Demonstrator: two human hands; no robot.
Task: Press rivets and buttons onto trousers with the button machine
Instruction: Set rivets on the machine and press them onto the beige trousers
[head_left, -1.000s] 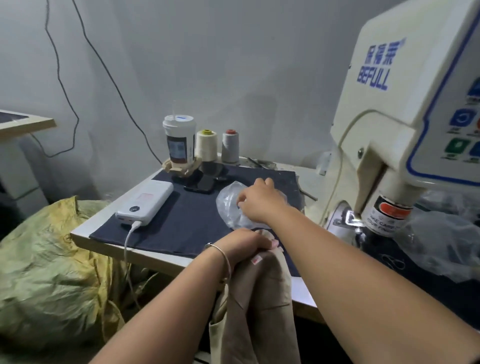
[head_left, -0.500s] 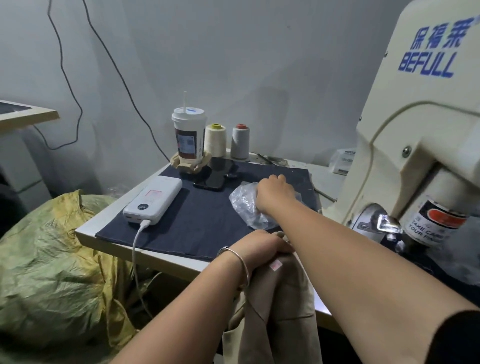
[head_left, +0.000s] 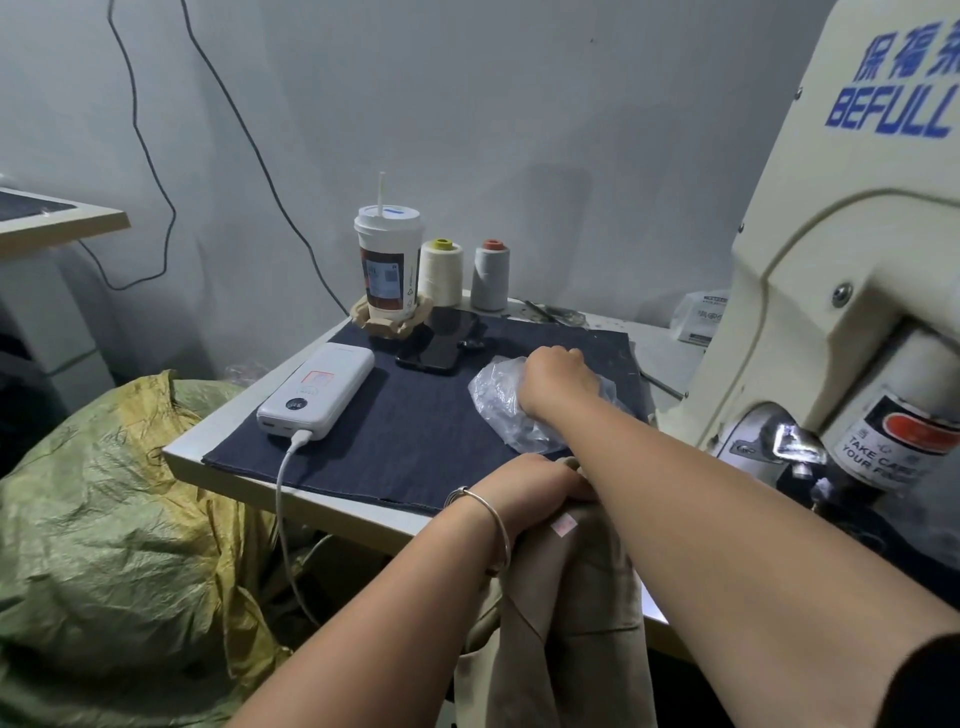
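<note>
Right hand (head_left: 558, 384), arm stretched to frame centre, fingers down in plastic bag (head_left: 501, 402), grip can't tell. Left hand (head_left: 530, 480), lower centre, clutches trousers (head_left: 566, 613) at table edge (head_left: 291, 496).

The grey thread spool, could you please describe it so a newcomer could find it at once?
Look along the table's far edge by the wall, behind the dark cloth mat. Right of the drink cup stand two spools; the grey thread spool is the right one, red-capped, unlike its cream, yellow-capped neighbour.

Right hand (head_left: 558, 384): now deeper in the clear plastic bag (head_left: 501, 405), fingers hidden inside, no longer resting on top.
Plastic bag: bunches more on the hand's left side.
</note>
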